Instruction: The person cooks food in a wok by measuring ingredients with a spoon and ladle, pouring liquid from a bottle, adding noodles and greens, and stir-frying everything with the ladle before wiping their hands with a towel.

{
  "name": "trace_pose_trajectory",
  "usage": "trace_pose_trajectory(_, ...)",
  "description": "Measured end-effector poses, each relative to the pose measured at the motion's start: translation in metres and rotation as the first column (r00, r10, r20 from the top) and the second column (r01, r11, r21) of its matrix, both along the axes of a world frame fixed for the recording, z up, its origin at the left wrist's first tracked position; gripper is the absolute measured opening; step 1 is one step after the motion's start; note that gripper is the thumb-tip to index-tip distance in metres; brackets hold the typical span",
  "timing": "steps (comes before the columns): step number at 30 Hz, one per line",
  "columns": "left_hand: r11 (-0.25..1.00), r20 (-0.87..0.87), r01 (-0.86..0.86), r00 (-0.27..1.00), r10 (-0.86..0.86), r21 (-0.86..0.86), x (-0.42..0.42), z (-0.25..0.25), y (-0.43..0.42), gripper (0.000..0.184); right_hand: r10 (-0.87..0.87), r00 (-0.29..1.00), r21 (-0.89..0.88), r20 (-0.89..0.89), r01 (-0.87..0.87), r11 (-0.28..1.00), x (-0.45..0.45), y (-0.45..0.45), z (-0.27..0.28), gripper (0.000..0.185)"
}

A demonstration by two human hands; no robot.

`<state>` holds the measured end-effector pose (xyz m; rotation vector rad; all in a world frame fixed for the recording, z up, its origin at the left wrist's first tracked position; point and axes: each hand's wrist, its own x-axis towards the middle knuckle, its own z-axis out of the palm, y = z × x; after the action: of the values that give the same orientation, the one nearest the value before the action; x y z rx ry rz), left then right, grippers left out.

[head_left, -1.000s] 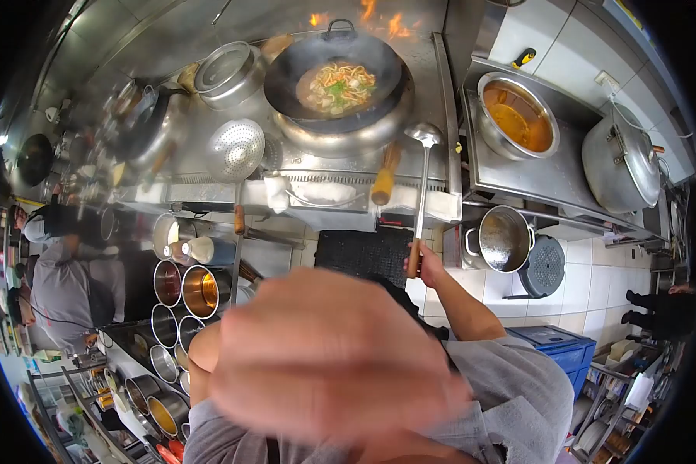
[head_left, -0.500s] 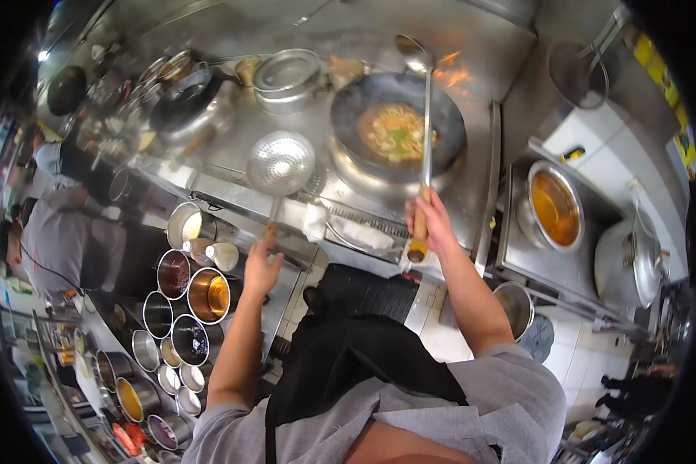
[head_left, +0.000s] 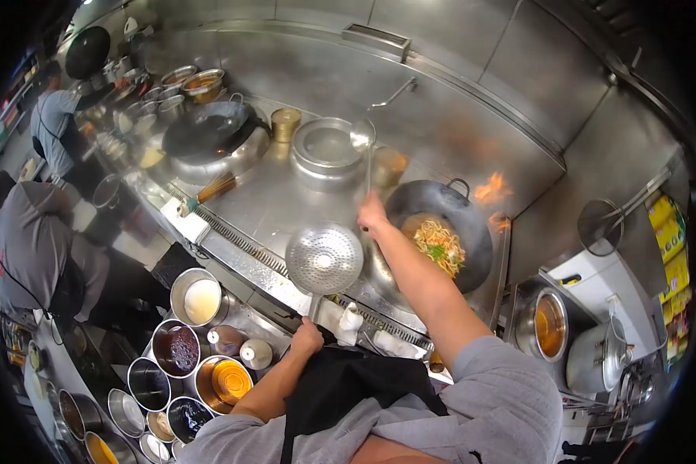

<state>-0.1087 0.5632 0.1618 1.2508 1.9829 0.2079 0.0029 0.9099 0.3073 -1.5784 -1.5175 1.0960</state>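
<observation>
My left hand is closed around the handle of a round perforated strainer, whose bowl lies over the stove's front edge. My right hand grips the long handle of a ladle. The ladle's bowl points away from me, near a lidded metal pot. Right of my right forearm sits a black wok holding noodles with green bits. The forearm covers part of the wok's near left side.
Flames rise behind the wok. Several sauce pots, one with amber liquid, stand at lower left. A bamboo brush lies near another wok. A bowl of orange liquid stands at right. Two people work at left.
My left hand has gone from open to closed on the strainer handle. My right hand and the ladle have moved from over the wok to its left. The view has shifted.
</observation>
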Motion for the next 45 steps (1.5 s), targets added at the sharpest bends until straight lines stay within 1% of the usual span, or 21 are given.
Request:
trace_pose_trajectory(4, 0.995, 0.08, 0.088, 0.993, -0.084, -0.045, -0.012, 0.005, 0.012, 0.075, 0.04, 0.999, 0.019, 0.029, -0.04, 0.999, -0.051, 0.051, -0.003, 0.059)
trace_pose_trajectory(6, 0.981, 0.076, 0.162, 0.982, -0.17, 0.106, -0.023, 0.006, 0.025, 0.094, -0.181, 0.753, -0.508, -0.632, -0.226, 0.831, -0.061, 0.037, 0.066, 0.023)
trace_pose_trajectory(7, 0.994, 0.114, 0.052, 0.991, -0.063, 0.095, -0.025, 0.051, 0.043, 0.092, -0.177, 0.752, -0.505, -0.634, -0.23, 0.832, -0.063, 0.039, 0.062, 0.023)
trace_pose_trajectory(9, 0.97, 0.149, -0.052, 0.989, 0.016, 0.237, -0.04, 0.077, 0.103, 0.087, -0.292, 0.374, -0.458, -0.88, -0.506, 0.731, -0.058, 0.031, 0.044, 0.013)
trace_pose_trajectory(11, 0.84, 0.064, -0.078, 0.997, 0.052, 0.537, -0.059, 0.025, 0.181, 0.077, -0.2, 0.414, -0.384, -0.888, -0.427, 0.819, -0.053, -0.005, 0.053, 0.022)
trace_pose_trajectory(12, 0.836, 0.33, -0.262, 0.938, 0.104, 0.482, -0.073, 0.122, 0.19, 0.074, -0.224, 0.394, -0.39, -0.892, -0.415, 0.822, -0.048, -0.018, 0.06, 0.034)
trace_pose_trajectory(14, 0.758, 0.345, -0.4, 0.907, 0.243, 0.516, -0.102, 0.073, 0.262, 0.07, -0.226, 0.385, -0.389, -0.895, -0.426, 0.817, -0.035, -0.05, 0.087, 0.075)
trace_pose_trajectory(15, 0.784, 0.293, -0.39, 0.916, 0.275, 0.483, -0.119, 0.049, 0.291, 0.065, -0.238, 0.385, -0.397, -0.892, -0.413, 0.82, -0.027, -0.062, 0.095, 0.075)
trace_pose_trajectory(17, 0.864, 0.216, -0.303, 0.948, 0.232, 0.401, -0.16, -0.026, 0.347, 0.053, -0.182, 0.498, -0.421, -0.848, -0.424, 0.802, -0.009, -0.081, 0.106, 0.065)
trace_pose_trajectory(20, 0.81, -0.312, 0.098, 0.944, 0.108, 0.578, -0.2, -0.145, 0.41, 0.037, -0.082, 0.624, -0.453, -0.777, -0.464, 0.761, 0.02, -0.11, 0.118, 0.077)
trace_pose_trajectory(22, 0.858, -0.545, 0.482, 0.774, -0.322, 0.177, -0.191, -0.048, 0.386, 0.034, -0.005, 0.696, -0.461, -0.718, -0.47, 0.752, 0.036, -0.125, 0.121, 0.081)
trace_pose_trajectory(25, 0.895, -0.506, 0.433, 0.799, -0.325, 0.109, -0.176, -0.036, 0.381, 0.029, 0.168, 0.794, -0.44, -0.585, -0.484, 0.756, 0.041, -0.151, 0.146, 0.079)
trace_pose_trajectory(28, 0.963, -0.22, 0.135, 0.972, -0.083, 0.232, -0.17, -0.093, 0.389, 0.029, 0.539, 0.842, -0.213, -0.008, -0.528, 0.822, 0.067, -0.168, 0.146, 0.076)
trace_pose_trajectory(31, 0.873, -0.276, 0.124, 0.961, 0.012, 0.471, -0.167, -0.134, 0.39, 0.031, 0.412, 0.765, 0.157, 0.494, -0.545, 0.823, 0.097, -0.194, 0.131, 0.078)
trace_pose_trajectory(32, 0.872, -0.28, 0.119, 0.96, 0.022, 0.474, -0.167, -0.13, 0.382, 0.031, 0.393, 0.853, -0.035, 0.342, -0.407, 0.913, 0.101, -0.208, 0.13, 0.076)
trace_pose_trajectory(35, 0.772, -0.178, -0.021, 0.969, 0.172, 0.635, -0.149, -0.095, 0.346, 0.031, 0.353, 0.856, -0.067, 0.378, -0.355, 0.933, 0.148, -0.242, 0.04, 0.072)
trace_pose_trajectory(37, 0.734, 0.271, -0.363, 0.93, 0.247, 0.575, -0.133, -0.025, 0.304, 0.022, 0.342, 0.859, -0.064, 0.38, -0.345, 0.936, 0.171, -0.275, 0.027, 0.068)
trace_pose_trajectory(40, 0.542, 0.797, -0.744, 0.568, 0.205, 0.391, -0.105, 0.016, 0.258, 0.013, 0.349, 0.88, -0.12, 0.323, -0.328, 0.937, 0.224, -0.331, 0.006, 0.063)
trace_pose_trajectory(42, 0.527, 0.84, -0.792, 0.487, 0.24, 0.309, -0.078, 0.068, 0.21, 0.012, 0.332, 0.906, -0.202, 0.264, -0.285, 0.937, 0.257, -0.367, 0.018, 0.062)
trace_pose_trajectory(44, 0.611, 0.513, -0.614, 0.779, 0.362, 0.501, -0.051, 0.105, 0.164, 0.021, 0.314, 0.912, -0.088, 0.264, -0.301, 0.95, 0.29, -0.405, 0.022, 0.061)
trace_pose_trajectory(45, 0.611, 0.5, -0.612, 0.782, 0.372, 0.502, -0.04, 0.1, 0.149, 0.021, 0.3, 0.923, -0.069, 0.24, -0.292, 0.954, 0.307, -0.421, 0.023, 0.061)
